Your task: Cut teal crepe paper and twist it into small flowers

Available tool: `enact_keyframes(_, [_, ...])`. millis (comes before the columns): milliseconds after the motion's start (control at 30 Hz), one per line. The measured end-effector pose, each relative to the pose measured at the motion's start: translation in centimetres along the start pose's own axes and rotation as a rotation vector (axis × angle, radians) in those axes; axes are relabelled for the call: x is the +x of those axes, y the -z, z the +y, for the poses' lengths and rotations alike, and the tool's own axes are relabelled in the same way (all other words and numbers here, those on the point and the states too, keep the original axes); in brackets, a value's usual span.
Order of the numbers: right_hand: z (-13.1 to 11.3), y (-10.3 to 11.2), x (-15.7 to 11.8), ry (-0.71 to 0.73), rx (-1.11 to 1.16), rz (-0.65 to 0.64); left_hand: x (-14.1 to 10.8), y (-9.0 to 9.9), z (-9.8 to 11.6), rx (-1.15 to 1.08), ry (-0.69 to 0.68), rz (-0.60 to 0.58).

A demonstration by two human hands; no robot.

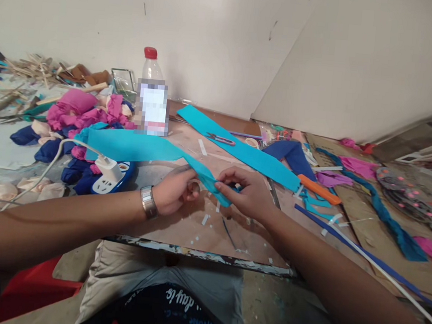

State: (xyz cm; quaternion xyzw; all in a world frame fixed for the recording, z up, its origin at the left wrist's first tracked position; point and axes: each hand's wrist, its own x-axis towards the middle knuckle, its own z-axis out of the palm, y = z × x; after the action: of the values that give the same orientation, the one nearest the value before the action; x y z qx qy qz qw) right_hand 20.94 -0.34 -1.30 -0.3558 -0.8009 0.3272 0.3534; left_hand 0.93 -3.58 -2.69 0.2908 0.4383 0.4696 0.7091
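Note:
A long turquoise fabric strip runs from the left of the table to my hands, narrowing and folding at its right end. My right hand pinches that end between thumb and fingers. My left hand, with a metal watch on the wrist, is beside the strip's lower edge with its fingers curled; whether they grip the cloth is hidden. Behind my hands lies a second turquoise strip with small thread snips on it. An orange-handled cutter touches its right end.
A red-capped bottle stands near the wall. At left are a power socket with a plugged-in charger and bunched pink and blue fabric. Blue strips, a white rod and a teal twisted band lie at right.

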Motion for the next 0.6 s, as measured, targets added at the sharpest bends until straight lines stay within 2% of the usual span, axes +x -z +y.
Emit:
enact_keyframes(200, [0.1,0.0,-0.1,-0.076,0.093,-0.001,0.6,0.3,1.1,-0.089,-0.145,0.084])
enact_keyframes(333, [0.0,0.0,-0.3,-0.081,0.1,-0.031,1.1,0.5,1.5,-0.158,-0.165,0.125])
enact_keyframes(400, [0.0,0.1,-0.4,-0.005,0.012,-0.007,1.2,0.6,1.7,-0.203,-0.175,0.106])
enact_keyframes(600, [0.5,0.5,-0.5,0.39,-0.414,0.043,1.2,0.5,2.0,-0.296,-0.195,0.144])
